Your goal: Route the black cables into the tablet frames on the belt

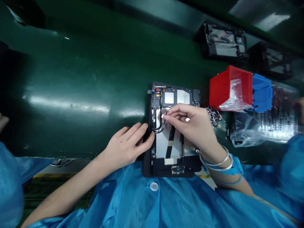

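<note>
Black and silver, the opened device (177, 148) lies on the table (106, 72), long axis running away from the person. The right hand (197, 123) pinches a thin dark wire (162, 129) in its fingers over the left half; the left hand (130, 142), loosely open, touches that near edge.

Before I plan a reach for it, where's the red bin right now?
In the head view, the red bin stands on the green bench, to the person's right, between the open device and the blue bin.
</note>
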Demonstrator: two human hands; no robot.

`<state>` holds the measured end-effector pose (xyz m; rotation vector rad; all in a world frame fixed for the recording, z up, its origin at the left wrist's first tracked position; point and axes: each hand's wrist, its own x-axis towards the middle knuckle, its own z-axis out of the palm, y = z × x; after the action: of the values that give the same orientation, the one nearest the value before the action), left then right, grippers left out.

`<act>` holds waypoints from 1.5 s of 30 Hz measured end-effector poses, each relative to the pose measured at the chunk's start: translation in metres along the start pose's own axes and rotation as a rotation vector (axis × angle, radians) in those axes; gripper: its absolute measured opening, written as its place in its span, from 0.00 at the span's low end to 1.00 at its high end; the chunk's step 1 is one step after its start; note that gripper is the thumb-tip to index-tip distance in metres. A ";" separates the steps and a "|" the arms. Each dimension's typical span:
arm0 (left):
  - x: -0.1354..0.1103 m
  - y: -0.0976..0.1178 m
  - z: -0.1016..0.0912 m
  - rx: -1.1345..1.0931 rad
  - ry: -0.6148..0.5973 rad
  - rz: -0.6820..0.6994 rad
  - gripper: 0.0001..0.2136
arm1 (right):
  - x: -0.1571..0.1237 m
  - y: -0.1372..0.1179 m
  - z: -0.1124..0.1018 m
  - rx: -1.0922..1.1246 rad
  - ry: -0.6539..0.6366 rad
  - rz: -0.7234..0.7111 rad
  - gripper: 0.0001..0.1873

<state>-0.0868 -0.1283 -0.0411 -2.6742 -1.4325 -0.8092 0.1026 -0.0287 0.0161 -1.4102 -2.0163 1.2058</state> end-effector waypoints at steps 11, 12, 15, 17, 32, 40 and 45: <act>0.003 -0.002 0.002 -0.118 -0.033 0.040 0.21 | 0.016 0.010 -0.004 -0.006 -0.122 0.014 0.12; 0.003 -0.002 0.003 -0.116 -0.051 0.035 0.22 | 0.016 0.011 -0.004 -0.013 -0.118 0.009 0.12; 0.004 -0.005 0.004 -0.108 -0.069 0.034 0.22 | 0.014 0.012 -0.003 -0.030 -0.111 -0.003 0.11; 0.004 -0.006 0.004 -0.102 -0.070 0.046 0.21 | 0.014 0.012 -0.002 -0.037 -0.103 -0.008 0.10; 0.017 -0.013 0.000 -0.080 -0.164 0.201 0.20 | 0.012 0.010 -0.001 -0.139 -0.071 -0.057 0.03; 0.024 -0.011 -0.003 -0.040 -0.164 0.193 0.20 | 0.009 0.007 0.000 -0.261 -0.040 -0.105 0.02; 0.035 -0.014 0.002 0.006 -0.141 0.187 0.19 | -0.008 0.003 -0.015 -0.419 0.284 -0.158 0.09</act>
<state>-0.0811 -0.0920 -0.0303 -2.8564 -1.1802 -0.6127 0.1187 -0.0295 0.0233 -1.4696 -2.1998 0.4988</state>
